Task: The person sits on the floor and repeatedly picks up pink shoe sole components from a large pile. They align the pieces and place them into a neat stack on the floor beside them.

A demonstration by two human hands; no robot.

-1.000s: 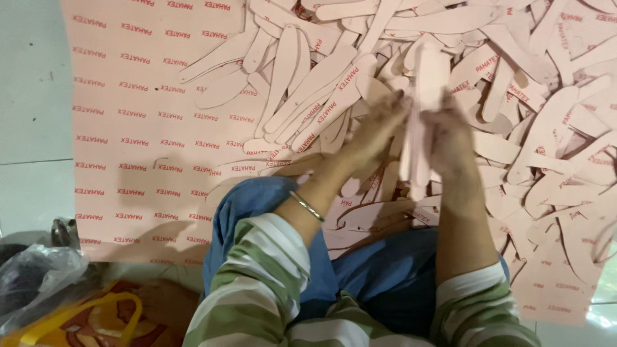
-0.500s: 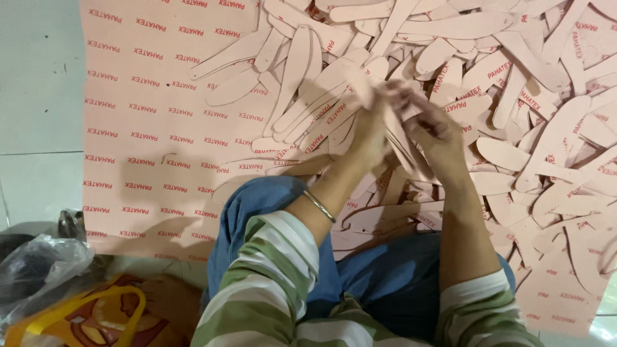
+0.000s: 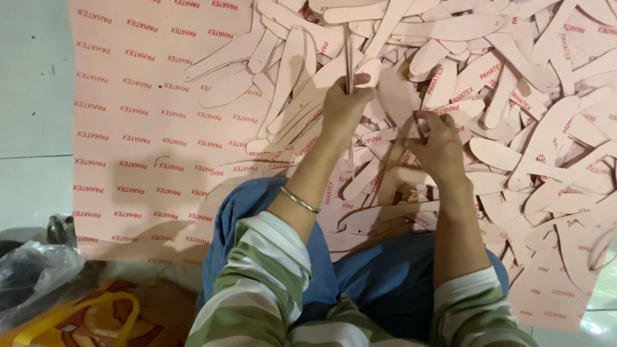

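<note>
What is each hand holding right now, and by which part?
The left hand grips an edge-on stack of pink insole cutouts at its lower end. The right hand pinches one insole cutout by its lower edge.

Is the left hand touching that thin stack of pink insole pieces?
Touching. The head view shows the left hand gripping the upright stack of insole cutouts, thumb pressed on it.

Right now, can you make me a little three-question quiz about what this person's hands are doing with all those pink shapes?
1. True or false: the left hand grips a thin stack of pink cutouts standing on edge.
2. What does the right hand touch? A) a plastic bag B) a pink sole-shaped cutout C) a yellow handle
3. Fill in: a thin metal ____ circles the left wrist.

Key: 1 true. 2 B. 3 bangle.
</note>
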